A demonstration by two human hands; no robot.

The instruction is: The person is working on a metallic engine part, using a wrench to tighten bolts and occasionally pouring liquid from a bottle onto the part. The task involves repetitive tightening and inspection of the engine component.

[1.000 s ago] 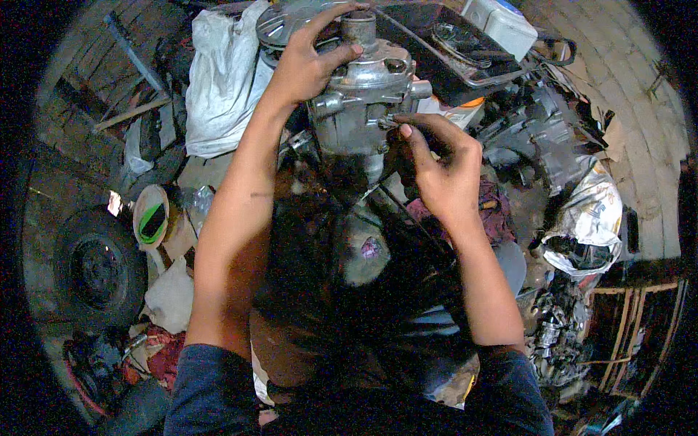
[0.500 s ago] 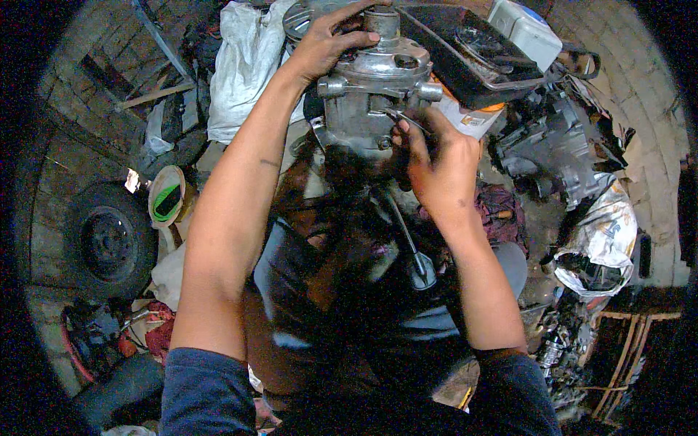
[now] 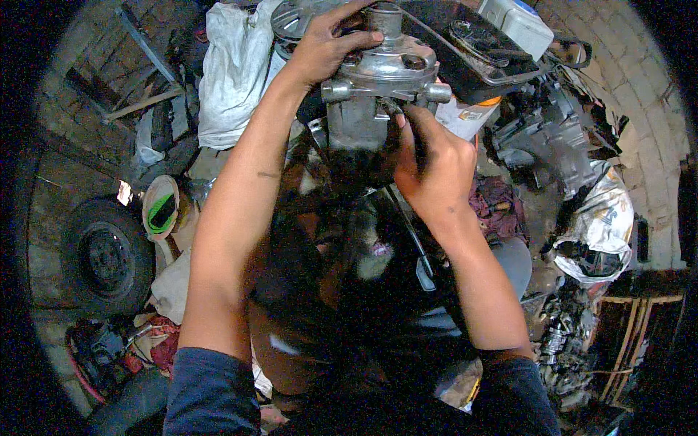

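A grimy cast metal housing [image 3: 360, 116] stands upright at top centre, with a round neck, a domed flange and side bosses. My left hand [image 3: 331, 47] grips its top, fingers curled around the neck [image 3: 384, 25]. My right hand [image 3: 436, 163] is closed at the front of the housing, thumb and fingers pinching a small metal piece [image 3: 387, 107] against it; that piece's shape is partly hidden by the fingers. Below the housing a thin metal rod with a flat end [image 3: 424, 275] angles down into shadow.
Around me lie a white sack [image 3: 229, 73], a black tray [image 3: 432, 54], a white container [image 3: 520, 29], cast metal parts [image 3: 545, 138], a plastic sack [image 3: 600, 218], a tyre [image 3: 109, 258], a bucket with a green item [image 3: 163, 207], rags [image 3: 494, 207] and scrap.
The housing and my left hand have shifted right in the view. My right hand has turned slightly, its fingertips higher on the housing's front. The rod with the flat end has become visible below.
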